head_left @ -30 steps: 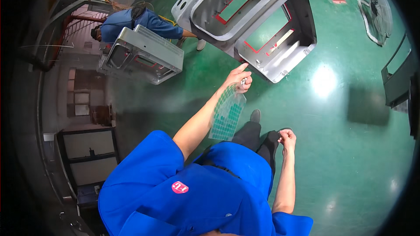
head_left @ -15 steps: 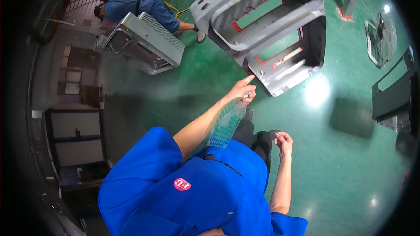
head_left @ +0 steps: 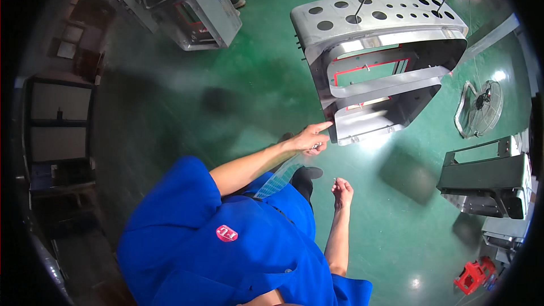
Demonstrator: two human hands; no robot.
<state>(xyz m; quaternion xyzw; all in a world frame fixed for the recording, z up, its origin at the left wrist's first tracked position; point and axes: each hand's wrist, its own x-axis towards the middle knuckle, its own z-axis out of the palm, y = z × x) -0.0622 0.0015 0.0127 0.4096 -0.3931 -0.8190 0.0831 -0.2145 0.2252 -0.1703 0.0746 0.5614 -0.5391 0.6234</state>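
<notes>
While the left hand point(head_left: 309, 137) stretches forward with its index finger pointing at the lower corner of the hanging metal housing point(head_left: 381, 62), its other fingers pinch the top of a thin translucent sheet point(head_left: 280, 176) that droops down beside the forearm. The fingertip sits just beside the housing's bottom edge; whether it touches cannot be told. The housing hangs from 2 dark rods above the green floor point(head_left: 238, 96), its perforated top facing up and a red-outlined panel visible inside. The right hand point(head_left: 342, 185) hovers lower, near the person's dark shoe, fingers loosely curled and holding nothing visible. A second metal cabinet point(head_left: 187, 0) stands well apart at upper left, and a floor fan point(head_left: 479, 107) lies to the right.
</notes>
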